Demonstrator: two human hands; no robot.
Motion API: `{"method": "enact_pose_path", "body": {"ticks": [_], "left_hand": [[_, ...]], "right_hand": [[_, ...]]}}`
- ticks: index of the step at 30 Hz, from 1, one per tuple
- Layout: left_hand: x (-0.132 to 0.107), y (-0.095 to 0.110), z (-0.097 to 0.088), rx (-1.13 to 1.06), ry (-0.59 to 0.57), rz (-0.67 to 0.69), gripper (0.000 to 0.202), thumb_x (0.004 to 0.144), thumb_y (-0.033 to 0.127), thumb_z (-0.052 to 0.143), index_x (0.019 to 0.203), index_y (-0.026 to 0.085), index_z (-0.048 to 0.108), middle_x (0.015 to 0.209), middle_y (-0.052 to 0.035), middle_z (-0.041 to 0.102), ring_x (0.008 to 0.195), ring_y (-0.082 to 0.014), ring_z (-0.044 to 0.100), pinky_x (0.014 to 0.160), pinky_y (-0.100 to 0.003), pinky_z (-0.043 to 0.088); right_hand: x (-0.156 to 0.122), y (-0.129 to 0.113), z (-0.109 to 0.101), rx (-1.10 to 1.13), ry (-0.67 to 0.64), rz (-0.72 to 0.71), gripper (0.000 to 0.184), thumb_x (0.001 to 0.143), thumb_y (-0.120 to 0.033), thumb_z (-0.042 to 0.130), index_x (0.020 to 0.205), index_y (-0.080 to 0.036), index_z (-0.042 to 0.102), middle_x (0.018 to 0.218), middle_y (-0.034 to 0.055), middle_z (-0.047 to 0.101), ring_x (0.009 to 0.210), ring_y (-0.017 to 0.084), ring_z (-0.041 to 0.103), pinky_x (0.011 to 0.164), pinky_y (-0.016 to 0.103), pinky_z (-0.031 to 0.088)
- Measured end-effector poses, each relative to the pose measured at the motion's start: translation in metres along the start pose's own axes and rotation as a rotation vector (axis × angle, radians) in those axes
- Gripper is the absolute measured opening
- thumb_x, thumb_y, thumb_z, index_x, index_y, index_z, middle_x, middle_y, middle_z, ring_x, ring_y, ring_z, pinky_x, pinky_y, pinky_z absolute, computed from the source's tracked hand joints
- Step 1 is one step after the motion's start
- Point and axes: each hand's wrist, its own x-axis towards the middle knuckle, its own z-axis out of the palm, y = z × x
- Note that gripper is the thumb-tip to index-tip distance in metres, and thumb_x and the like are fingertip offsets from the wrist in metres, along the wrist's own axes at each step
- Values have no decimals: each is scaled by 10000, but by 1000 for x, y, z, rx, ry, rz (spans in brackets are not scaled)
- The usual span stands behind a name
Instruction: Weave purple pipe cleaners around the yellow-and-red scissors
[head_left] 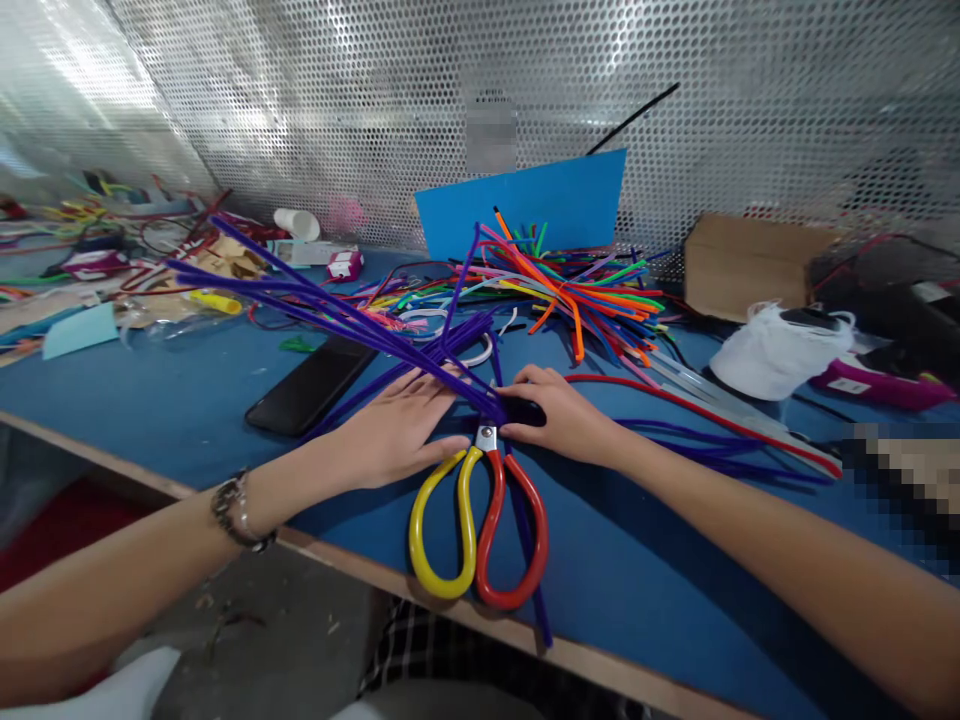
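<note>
My left hand (pixel 397 425) lies flat, fingers stretched out, on a bundle of purple pipe cleaners (pixel 315 300) that fans up and to the left across the blue table (pixel 645 560). My right hand (pixel 559 410) has its fingers curled and pinching the same bundle where the strands cross, just above the pivot of a pair of scissors (pixel 480 520). The scissors lie on the table with one yellow and one red handle loop pointing toward me. A loose purple strand runs under the red loop to the table's front edge.
A heap of mixed-colour pipe cleaners (pixel 577 285) lies behind my hands, before a blue card (pixel 525 205). A black phone (pixel 311 385) rests to the left. A white bundle (pixel 776 350), a cardboard box (pixel 750 265) and a long red strand (pixel 697 405) sit right. Perforated metal wall (pixel 375 100) behind.
</note>
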Motion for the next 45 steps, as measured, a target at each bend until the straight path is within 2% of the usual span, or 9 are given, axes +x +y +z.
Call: {"method": "enact_pose_path", "body": {"ticks": [2,5,11,15,21,26,32,39,45], "left_hand": [[7,8,2,-10,-40,-3,646,895,536,236,1355,83,272,1428,-164,298,1331,-257,243,1074,-386,201],[16,17,2,-50,-76,13,633,891,514,276,1355,83,277,1408,-161,340,1321,-250,270,1057,-374,238],[21,20,-2,-82,-150,10,657,880,531,281,1356,78,280,1388,-175,361,1309,-262,293,1045,-387,260],[21,20,0,-75,-132,11,675,874,546,290,1351,68,302,1379,-179,375,1305,-270,297,1052,-388,253],[24,21,3,-77,-70,90,731,854,578,324,1343,35,310,1381,-190,369,1300,-287,304,1058,-377,242],[28,18,4,-125,-122,71,761,829,632,317,1360,87,290,1324,-170,456,1244,-275,398,1028,-372,282],[32,16,1,-164,-164,44,775,794,675,340,1352,138,319,1315,-134,477,1215,-270,431,1005,-359,307],[41,19,4,-209,-111,79,611,869,537,301,1356,168,318,1253,-81,545,1199,-237,449,1021,-348,285],[41,20,5,-137,-112,51,559,863,469,305,1276,116,435,1204,-108,576,1132,-243,505,981,-347,342]], "right_hand": [[0,1,1,-8,6,5,436,746,-335,648,1123,-119,607,1001,114,557,945,246,506,849,397,411],[0,1,1,-12,17,1,428,743,-331,650,1112,-118,613,1001,119,560,948,251,508,851,408,409],[0,2,2,-10,25,-15,398,749,-331,643,1097,-140,618,1000,113,557,949,250,505,846,408,409],[0,1,1,-3,20,-5,400,750,-334,642,1094,-132,622,994,115,552,951,248,504,848,395,406],[0,-1,1,1,3,-9,372,762,-323,630,1069,-112,633,985,123,543,956,253,490,859,394,393],[0,1,0,29,4,-19,358,757,-333,633,1060,-141,630,972,104,537,937,239,488,848,393,394],[0,6,-4,58,-69,-55,373,745,-330,641,1072,-150,619,997,101,531,957,237,479,855,400,397],[1,5,-3,58,-20,-53,304,735,-322,644,998,-168,641,1005,97,544,977,243,502,864,401,411],[2,8,-1,67,-33,-21,341,733,-337,645,1013,-143,634,1059,121,521,1013,255,497,894,429,406]]}}
